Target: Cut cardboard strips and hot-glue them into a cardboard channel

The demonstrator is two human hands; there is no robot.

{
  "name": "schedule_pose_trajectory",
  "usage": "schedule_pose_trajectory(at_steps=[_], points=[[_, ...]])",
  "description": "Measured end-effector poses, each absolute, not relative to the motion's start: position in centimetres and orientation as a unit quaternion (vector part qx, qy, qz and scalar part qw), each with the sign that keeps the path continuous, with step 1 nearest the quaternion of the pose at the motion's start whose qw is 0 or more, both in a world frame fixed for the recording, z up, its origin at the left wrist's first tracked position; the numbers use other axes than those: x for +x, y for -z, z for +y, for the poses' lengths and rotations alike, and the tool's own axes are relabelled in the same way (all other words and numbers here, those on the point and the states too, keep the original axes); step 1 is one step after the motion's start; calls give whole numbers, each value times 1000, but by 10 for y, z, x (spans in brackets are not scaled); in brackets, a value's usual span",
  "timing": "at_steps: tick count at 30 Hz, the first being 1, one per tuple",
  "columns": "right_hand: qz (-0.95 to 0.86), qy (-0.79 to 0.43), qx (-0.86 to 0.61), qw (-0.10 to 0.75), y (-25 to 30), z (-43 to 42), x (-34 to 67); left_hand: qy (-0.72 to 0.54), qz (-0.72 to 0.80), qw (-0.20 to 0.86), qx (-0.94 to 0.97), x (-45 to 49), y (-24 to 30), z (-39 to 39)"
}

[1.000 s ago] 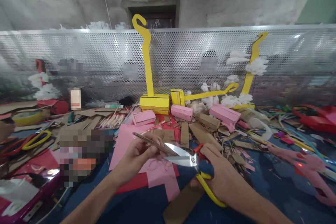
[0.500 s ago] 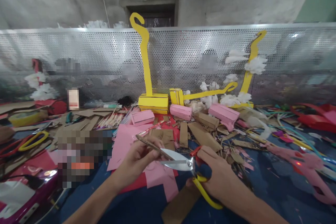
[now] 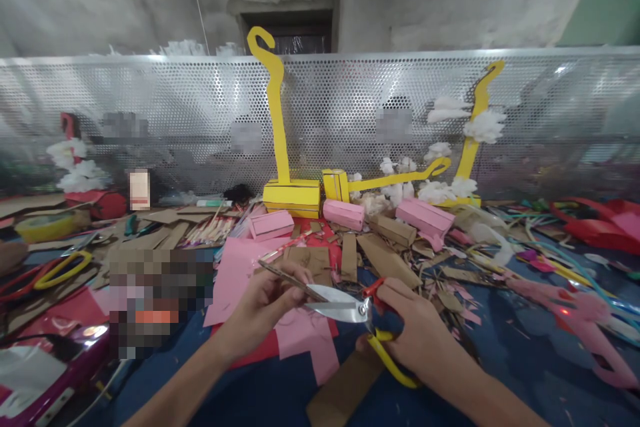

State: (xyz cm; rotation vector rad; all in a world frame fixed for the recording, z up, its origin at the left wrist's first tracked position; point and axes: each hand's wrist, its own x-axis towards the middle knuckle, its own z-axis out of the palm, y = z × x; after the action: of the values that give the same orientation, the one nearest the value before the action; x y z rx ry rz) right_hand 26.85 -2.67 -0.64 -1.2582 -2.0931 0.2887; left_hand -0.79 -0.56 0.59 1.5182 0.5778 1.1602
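Note:
My left hand [image 3: 260, 307] pinches a thin brown cardboard strip [image 3: 283, 275] that slants up to the left. My right hand [image 3: 415, 333] grips scissors [image 3: 345, 307] with yellow and red handles; their steel blades point left and meet the strip's lower end beside my left fingers. Under both hands lie pink paper [image 3: 305, 340] and red paper on a blue table cover [image 3: 280, 393]. A brown cardboard piece [image 3: 340, 393] lies near the front edge.
Yellow cardboard hook shapes on boxes [image 3: 293, 197], pink paper boxes [image 3: 273, 223] and cardboard scraps [image 3: 390, 260] crowd the table's middle before a perforated metal screen [image 3: 150, 113]. Another pair of scissors [image 3: 60, 267] lies at the left, pink and red cut-outs [image 3: 575, 307] at the right.
The scissor blades have closed further on the strip, and both hands have drifted slightly left and down.

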Motion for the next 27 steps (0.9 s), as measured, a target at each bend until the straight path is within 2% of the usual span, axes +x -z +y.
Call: schedule_pose_trajectory(at_steps=[12, 22, 27], points=[[-801, -58, -489, 340, 8, -23, 271, -490, 246, 535, 643, -7, -6, -5], [-784, -94, -489, 371, 22, -19, 272, -484, 219, 556, 639, -5, -2, -5], [-770, -128, -516, 353, 8, -21, 276, -499, 238, 545, 630, -4, -5, -4]])
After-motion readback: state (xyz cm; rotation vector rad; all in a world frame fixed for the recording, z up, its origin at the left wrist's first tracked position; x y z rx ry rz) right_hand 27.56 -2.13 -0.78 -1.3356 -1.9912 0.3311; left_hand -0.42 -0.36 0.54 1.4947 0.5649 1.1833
